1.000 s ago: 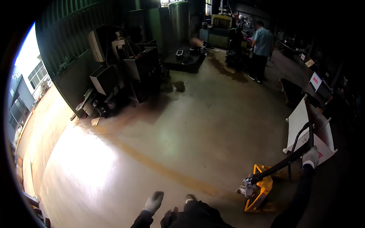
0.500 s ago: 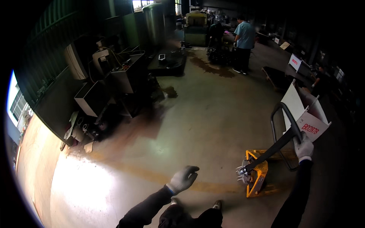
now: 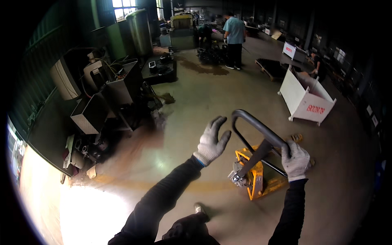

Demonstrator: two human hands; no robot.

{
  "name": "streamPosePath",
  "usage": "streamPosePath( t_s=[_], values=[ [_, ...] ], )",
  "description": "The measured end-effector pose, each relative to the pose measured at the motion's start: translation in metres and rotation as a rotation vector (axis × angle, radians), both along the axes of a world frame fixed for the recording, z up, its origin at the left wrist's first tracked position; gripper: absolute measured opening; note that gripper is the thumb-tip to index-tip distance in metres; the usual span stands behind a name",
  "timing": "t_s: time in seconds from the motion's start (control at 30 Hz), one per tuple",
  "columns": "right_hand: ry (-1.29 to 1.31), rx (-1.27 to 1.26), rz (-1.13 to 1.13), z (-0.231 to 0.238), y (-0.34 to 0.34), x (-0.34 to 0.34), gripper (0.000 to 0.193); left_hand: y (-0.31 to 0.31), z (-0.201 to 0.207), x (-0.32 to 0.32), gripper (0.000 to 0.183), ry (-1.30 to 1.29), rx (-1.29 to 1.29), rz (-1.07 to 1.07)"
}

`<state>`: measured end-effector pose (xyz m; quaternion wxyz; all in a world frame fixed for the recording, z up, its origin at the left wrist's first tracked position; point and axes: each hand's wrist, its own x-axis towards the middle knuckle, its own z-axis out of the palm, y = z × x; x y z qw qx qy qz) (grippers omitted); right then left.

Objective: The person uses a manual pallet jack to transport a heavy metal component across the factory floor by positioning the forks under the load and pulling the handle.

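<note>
One gloved hand, my right hand (image 3: pixel 296 161), wraps its fingers around the right side of the black loop handle (image 3: pixel 261 128) of a yellow pallet jack (image 3: pixel 256 179), which stands on the floor (image 3: pixel 196 118) ahead, slightly to my right. My left hand (image 3: pixel 211 141), empty, fingers spread, hovers just beside the handle's left end. A white box-shaped bin (image 3: pixel 298 96) stands farther off.

the left hand (image 3: pixel 211 143) and right hand (image 3: pixel 295 161) wore pale knitted gloves (image 3: pixel 207 152), the left one darker at its fingertips (image 3: pixel 220 121) and edged in blue at the wrist, while both sleeves (image 3: pixel 165 198) were black and one shoe (image 3: pixel 199 208) looked pale.
</note>
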<state>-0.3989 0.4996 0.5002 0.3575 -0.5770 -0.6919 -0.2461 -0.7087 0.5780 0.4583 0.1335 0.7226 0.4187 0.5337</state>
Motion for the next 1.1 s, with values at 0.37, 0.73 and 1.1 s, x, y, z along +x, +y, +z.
streamPosePath(
  t_s=[0.37, 0.73, 1.1],
  values=[
    [0.106, 0.138, -0.144, -0.007, -0.166, -0.055, 0.015, -0.117, 0.001, -0.040, 0.034, -0.203, -0.368, -0.390],
    [0.117, 0.224, -0.502, -0.039, -0.352, -0.119, 0.022, -0.228, -0.001, -0.092, 0.010, -0.038, -0.048, -0.951],
    [-0.122, -0.230, -0.982, 0.006, -0.449, -0.364, 0.029, -0.177, 0.024, -0.149, 0.006, 0.052, 0.105, -1.030]
  ],
)
